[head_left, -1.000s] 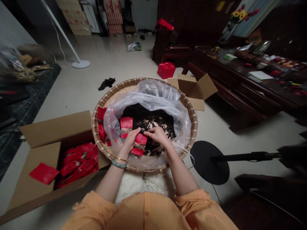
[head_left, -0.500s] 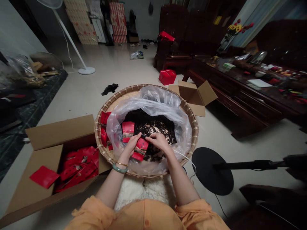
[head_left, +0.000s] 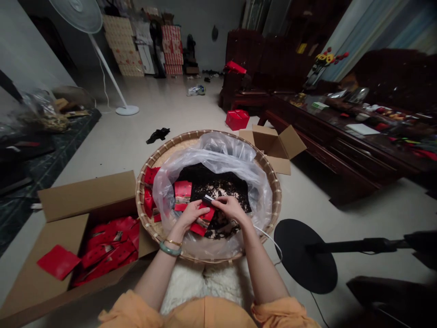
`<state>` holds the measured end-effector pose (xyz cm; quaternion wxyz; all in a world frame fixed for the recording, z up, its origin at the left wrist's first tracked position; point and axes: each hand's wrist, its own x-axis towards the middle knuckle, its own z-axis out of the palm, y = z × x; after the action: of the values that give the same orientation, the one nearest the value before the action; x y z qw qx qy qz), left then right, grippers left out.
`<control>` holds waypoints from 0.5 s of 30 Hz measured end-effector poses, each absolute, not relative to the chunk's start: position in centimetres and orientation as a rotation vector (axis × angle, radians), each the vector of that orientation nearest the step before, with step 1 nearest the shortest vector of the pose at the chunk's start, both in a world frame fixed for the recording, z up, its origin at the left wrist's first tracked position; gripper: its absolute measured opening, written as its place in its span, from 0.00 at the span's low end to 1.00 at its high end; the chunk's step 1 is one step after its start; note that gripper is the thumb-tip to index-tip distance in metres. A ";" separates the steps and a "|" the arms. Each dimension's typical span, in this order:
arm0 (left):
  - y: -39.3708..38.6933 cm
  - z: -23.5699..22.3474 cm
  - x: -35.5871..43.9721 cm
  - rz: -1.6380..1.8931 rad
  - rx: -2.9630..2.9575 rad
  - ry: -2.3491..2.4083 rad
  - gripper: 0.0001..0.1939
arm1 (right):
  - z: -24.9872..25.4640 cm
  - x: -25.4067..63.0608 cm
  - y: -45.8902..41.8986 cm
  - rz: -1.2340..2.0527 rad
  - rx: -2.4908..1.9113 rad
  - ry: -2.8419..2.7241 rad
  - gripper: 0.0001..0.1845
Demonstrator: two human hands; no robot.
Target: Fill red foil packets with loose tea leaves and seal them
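My left hand (head_left: 190,215) is closed on a red packet (head_left: 202,225) with a printed picture band, held over the middle of the basket. Between the fingers of my right hand (head_left: 232,209) is a small black handheld device with a white strip (head_left: 208,199), at the packet's upper edge; its kind is unclear. Beneath both hands, a clear plastic bag (head_left: 162,180) lies open around dark, dry leaf-like material (head_left: 232,182). Another red packet (head_left: 183,193) rests on this, left of my hands. The bag sits in a round woven basket (head_left: 277,196).
An open cardboard box (head_left: 85,193) full of red packets (head_left: 112,243) stands at left, with one packet (head_left: 58,262) on its flap. Another open box (head_left: 273,143) lies beyond the basket. A round black stand base (head_left: 303,255) and a white cord (head_left: 268,235) are at right.
The black device has tilted, so its white strip shows now. My left fingers have shifted down the packet. The whole view has tipped up slightly.
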<state>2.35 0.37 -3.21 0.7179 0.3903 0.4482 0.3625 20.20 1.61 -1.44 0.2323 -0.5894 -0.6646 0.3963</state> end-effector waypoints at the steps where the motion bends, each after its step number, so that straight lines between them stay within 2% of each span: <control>1: 0.4 -3.2 2.4 0.808 0.872 0.982 0.19 | -1.5 20.3 1.6 1.111 -1.602 -1.806 0.23; 8: 0.6 -4.0 2.4 0.829 0.860 0.927 0.23 | -1.7 22.1 1.2 1.417 -1.510 -1.693 0.23; 11: 0.7 -4.0 2.1 0.886 0.817 0.982 0.25 | -1.8 23.6 1.5 1.152 -1.669 -1.708 0.25; 15: 1.0 -3.8 2.0 1.017 0.798 1.028 0.23 | -2.4 25.2 1.6 0.697 -1.938 -1.831 0.29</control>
<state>2.05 1.03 -3.78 0.6781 0.3552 0.4574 0.4525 25.23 1.65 -2.38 0.1919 -0.6901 -0.6521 0.2483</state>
